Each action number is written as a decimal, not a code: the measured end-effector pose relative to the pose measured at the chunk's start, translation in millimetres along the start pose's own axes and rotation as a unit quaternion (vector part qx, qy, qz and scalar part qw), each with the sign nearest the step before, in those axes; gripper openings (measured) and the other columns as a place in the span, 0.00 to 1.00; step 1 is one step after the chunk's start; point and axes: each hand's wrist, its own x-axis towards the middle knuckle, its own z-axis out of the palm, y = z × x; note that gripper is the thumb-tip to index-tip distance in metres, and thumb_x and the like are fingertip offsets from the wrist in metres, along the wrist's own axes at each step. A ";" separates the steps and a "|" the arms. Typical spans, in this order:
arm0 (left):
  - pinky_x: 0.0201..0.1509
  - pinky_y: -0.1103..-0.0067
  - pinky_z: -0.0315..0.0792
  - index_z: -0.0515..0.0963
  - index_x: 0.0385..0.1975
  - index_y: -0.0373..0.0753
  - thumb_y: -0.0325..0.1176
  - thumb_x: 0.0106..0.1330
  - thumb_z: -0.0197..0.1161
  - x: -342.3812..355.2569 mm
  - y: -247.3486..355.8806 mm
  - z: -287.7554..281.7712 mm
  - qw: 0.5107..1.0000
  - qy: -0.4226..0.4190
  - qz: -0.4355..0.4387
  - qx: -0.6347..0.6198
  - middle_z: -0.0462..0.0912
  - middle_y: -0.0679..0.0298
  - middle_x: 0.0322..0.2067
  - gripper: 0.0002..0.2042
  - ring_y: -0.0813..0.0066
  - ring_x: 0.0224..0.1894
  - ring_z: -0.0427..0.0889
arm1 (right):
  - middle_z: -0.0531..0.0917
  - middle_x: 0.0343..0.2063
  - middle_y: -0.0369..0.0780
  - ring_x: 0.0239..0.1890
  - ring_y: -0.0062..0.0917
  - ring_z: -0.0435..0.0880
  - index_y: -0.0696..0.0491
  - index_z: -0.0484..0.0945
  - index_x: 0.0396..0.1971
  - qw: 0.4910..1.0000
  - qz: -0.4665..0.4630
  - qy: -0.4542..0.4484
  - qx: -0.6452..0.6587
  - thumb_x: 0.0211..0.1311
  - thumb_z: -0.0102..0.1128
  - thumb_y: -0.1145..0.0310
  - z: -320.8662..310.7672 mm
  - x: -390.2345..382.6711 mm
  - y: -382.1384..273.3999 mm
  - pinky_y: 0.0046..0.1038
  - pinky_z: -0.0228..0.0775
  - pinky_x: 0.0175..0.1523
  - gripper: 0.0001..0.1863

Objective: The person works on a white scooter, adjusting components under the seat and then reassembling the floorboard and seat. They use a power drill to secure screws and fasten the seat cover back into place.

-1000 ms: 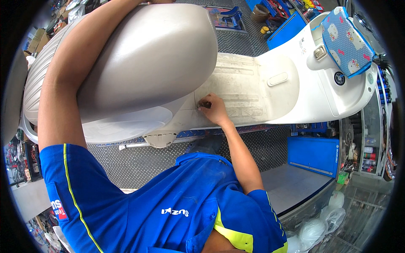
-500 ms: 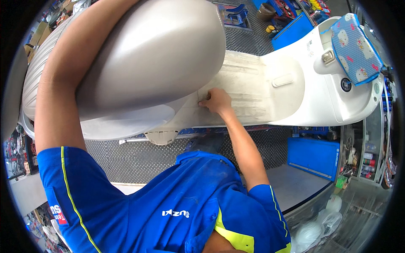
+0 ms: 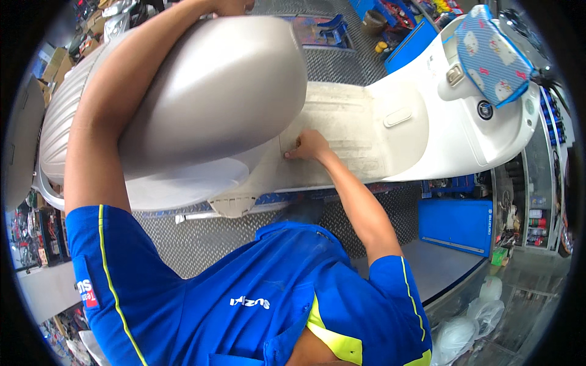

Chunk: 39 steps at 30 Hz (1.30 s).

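A cream scooter lies across the view, with its grey-beige seat (image 3: 244, 79) at the left and its flat footboard (image 3: 342, 122) in the middle. My left arm reaches over the seat. Beyond the seat's far side, my left hand (image 3: 234, 6) is partly cut off by the top edge, its visible fingers curled; what they hold does not show. On the seat-side end of the footboard rests my right hand (image 3: 310, 145), closed, with thumb and fingertips down by a panel seam. Anything between those fingers is too small or hidden to make out.
A blue patterned bag (image 3: 494, 58) hangs at the scooter's front, above a round ignition lock (image 3: 484, 110). A blue cabinet (image 3: 455, 224) stands at the right, near clear plastic bags (image 3: 458, 335). Diamond-plate metal floor (image 3: 201, 244) lies below; tools and parts lie at the far side.
The view has shifted, so the scooter sits slightly further left and lower. My left hand has come into sight at the top. My right hand stays by the footboard seam.
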 end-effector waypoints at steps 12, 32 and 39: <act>0.64 0.60 0.73 0.77 0.63 0.34 0.61 0.62 0.69 -6.5 -5.5 1.5 0.997 -0.037 -0.022 -0.059 0.81 0.43 0.59 0.38 0.46 0.62 0.79 | 0.73 0.16 0.47 0.20 0.44 0.72 0.59 0.72 0.20 0.811 -0.113 0.481 0.312 0.74 0.54 0.66 16.4 14.3 -61.6 0.40 0.62 0.28 0.20; 0.65 0.60 0.72 0.77 0.62 0.35 0.61 0.61 0.69 -0.7 5.1 -2.2 0.997 -0.045 -0.011 -0.065 0.81 0.44 0.60 0.38 0.46 0.63 0.78 | 0.70 0.39 0.50 0.44 0.45 0.69 0.56 0.69 0.35 0.806 -0.077 0.587 0.028 0.64 0.54 0.72 -22.2 1.4 -75.8 0.45 0.57 0.50 0.05; 0.64 0.60 0.73 0.76 0.64 0.36 0.58 0.62 0.69 -2.5 13.7 -17.7 0.996 -0.074 -0.027 -0.048 0.80 0.44 0.60 0.37 0.45 0.60 0.80 | 0.71 0.40 0.50 0.45 0.46 0.68 0.59 0.70 0.39 0.876 -0.070 0.472 -0.070 0.61 0.58 0.68 46.7 9.5 -49.9 0.45 0.58 0.51 0.12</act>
